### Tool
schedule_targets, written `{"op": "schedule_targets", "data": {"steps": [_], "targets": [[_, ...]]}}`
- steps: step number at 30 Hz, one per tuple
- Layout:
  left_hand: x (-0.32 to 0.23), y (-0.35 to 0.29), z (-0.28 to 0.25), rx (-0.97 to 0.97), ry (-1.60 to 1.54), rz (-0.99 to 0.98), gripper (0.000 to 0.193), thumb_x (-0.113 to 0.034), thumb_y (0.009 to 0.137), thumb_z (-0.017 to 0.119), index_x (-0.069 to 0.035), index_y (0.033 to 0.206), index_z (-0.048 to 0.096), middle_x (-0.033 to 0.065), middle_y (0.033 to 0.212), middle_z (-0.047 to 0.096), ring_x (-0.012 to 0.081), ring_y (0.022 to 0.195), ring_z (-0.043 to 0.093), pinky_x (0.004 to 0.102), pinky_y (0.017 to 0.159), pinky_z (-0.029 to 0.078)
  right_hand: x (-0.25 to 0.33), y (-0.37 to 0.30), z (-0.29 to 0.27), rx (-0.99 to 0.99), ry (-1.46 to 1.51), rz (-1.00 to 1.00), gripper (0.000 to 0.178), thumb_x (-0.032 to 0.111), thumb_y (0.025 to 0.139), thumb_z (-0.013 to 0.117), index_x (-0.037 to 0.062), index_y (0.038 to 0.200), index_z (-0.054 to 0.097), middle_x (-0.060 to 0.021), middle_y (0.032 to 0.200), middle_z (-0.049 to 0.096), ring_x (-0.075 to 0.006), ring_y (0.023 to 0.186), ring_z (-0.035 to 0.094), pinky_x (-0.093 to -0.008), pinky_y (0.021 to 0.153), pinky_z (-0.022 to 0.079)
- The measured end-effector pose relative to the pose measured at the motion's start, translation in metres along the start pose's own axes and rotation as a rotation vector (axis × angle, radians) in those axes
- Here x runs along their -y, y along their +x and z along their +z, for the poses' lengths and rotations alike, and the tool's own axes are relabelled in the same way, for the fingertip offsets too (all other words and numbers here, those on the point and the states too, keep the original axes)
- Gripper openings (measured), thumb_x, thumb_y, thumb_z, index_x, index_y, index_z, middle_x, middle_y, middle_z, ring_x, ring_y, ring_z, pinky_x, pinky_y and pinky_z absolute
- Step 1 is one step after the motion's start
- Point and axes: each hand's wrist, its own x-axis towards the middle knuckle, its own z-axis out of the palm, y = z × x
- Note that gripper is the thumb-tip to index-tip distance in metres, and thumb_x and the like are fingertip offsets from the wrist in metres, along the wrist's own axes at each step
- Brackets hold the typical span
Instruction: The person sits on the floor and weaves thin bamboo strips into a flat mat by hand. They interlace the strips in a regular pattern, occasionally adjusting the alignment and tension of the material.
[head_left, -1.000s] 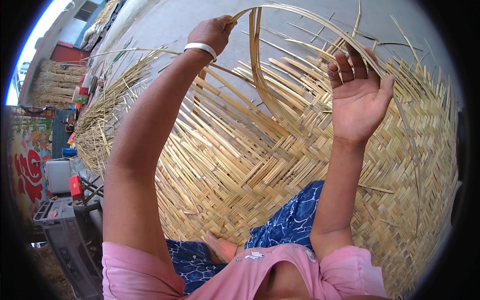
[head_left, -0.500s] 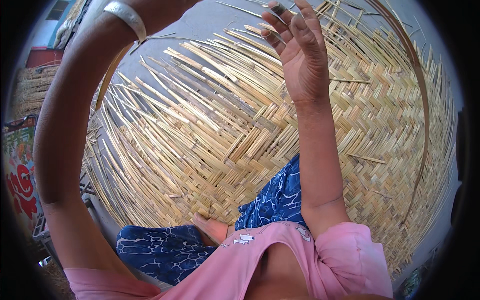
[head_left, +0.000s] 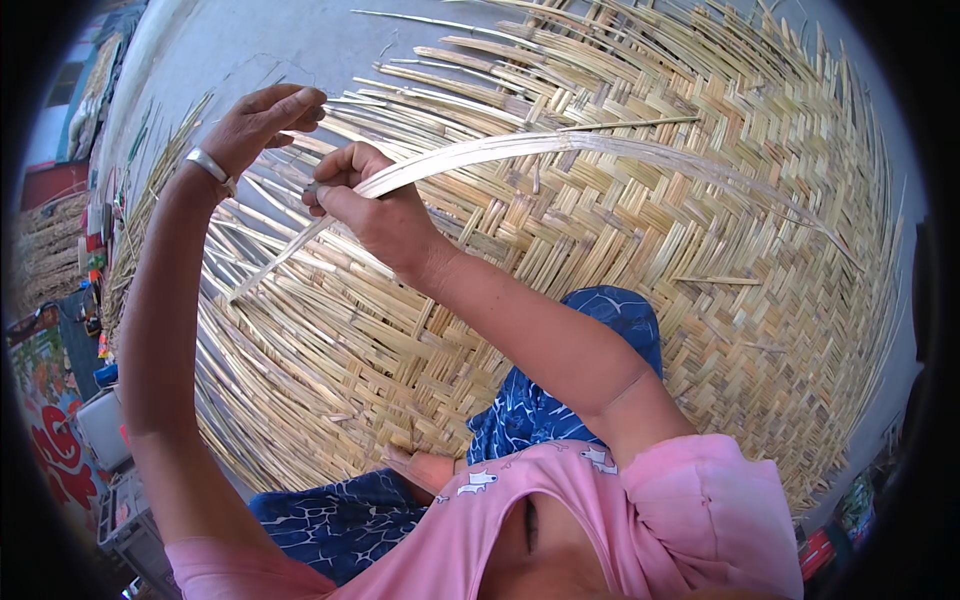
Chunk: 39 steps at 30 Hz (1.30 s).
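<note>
A long, pale split-cane strip [head_left: 480, 152] arches over the woven mat [head_left: 700, 240]. Its left end slants down toward the loose canes, and its right end dips over the mat's right side. My right hand [head_left: 385, 215] is closed on the strip in a pinch near its left part; a dark band shows at a fingertip. Up and to the left, my left hand [head_left: 255, 130] is raised with a silver bangle [head_left: 208, 170] on the wrist. Its fingers are loosely bent and apart, with nothing visible in them, close to my right fingertips.
Unwoven cane ends [head_left: 290, 350] fan out along the mat's left and far sides. My bare foot [head_left: 425, 468] and blue patterned clothing [head_left: 560, 400] rest on the mat. Grey floor [head_left: 260, 50] lies beyond. A grey crate [head_left: 135, 520] and bundled stalks [head_left: 50, 240] stand at left.
Both hands have come down from the top of the view. My right hand, open before, has moved left and closed on the strip. The strip has swung lower across the mat.
</note>
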Motion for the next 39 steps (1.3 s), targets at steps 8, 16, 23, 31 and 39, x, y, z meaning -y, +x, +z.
{"op": "schedule_targets", "data": {"steps": [8,16,23,31,39], "targets": [[0.000,0.135,0.136,-0.122,1.008,0.375,0.047,-0.042,0.091,0.052,-0.016,0.130,0.048,0.0024,0.137,0.046,0.0239,0.125,0.045,0.0486,0.103,0.034,-0.025,-0.004,-0.010,-0.113,0.023,0.033,0.017,0.004,0.080,0.054,-0.0018,0.094,0.046,-0.0077,0.082,0.057,-0.0133,0.075,0.054,-0.0303,0.071,0.046],[-0.010,0.169,0.165,-0.094,0.963,0.424,0.045,-0.048,0.090,0.049,-0.009,0.091,0.071,0.0121,0.086,0.067,0.0302,0.087,0.065,0.0393,0.078,0.051,-0.028,0.001,-0.014,-0.323,-0.061,0.070,0.018,0.007,0.084,0.050,-0.0037,0.097,0.045,-0.0126,0.087,0.057,-0.0183,0.077,0.055,-0.0325,0.072,0.047],[-0.011,0.198,0.173,0.133,0.599,0.036,0.051,-0.051,0.089,0.048,-0.006,0.101,0.068,0.0186,0.100,0.067,0.0377,0.095,0.062,0.0413,0.087,0.046,-0.020,0.000,-0.020,-0.393,0.001,0.098,0.015,0.008,0.084,0.048,-0.0037,0.095,0.046,-0.0122,0.081,0.057,-0.0183,0.072,0.054,-0.0326,0.069,0.046],[-0.004,0.218,0.168,0.366,1.168,0.629,0.020,-0.015,0.083,0.054,-0.013,0.099,0.065,0.0134,0.100,0.064,0.0321,0.095,0.061,0.0383,0.083,0.048,-0.014,0.002,-0.016,-0.410,0.056,0.080,0.014,0.007,0.082,0.047,-0.0037,0.092,0.047,-0.0123,0.080,0.056,-0.0182,0.071,0.053,-0.0328,0.068,0.046],[-0.013,0.197,0.164,0.285,0.275,-0.052,0.035,-0.039,0.085,0.059,-0.010,0.103,0.070,0.0089,0.098,0.068,0.0227,0.087,0.063,0.0336,0.079,0.047,-0.006,0.002,-0.016,-0.374,0.076,0.077,0.013,0.005,0.081,0.047,-0.0034,0.090,0.046,-0.0111,0.080,0.055,-0.0164,0.071,0.052,-0.0317,0.068,0.046]]}}
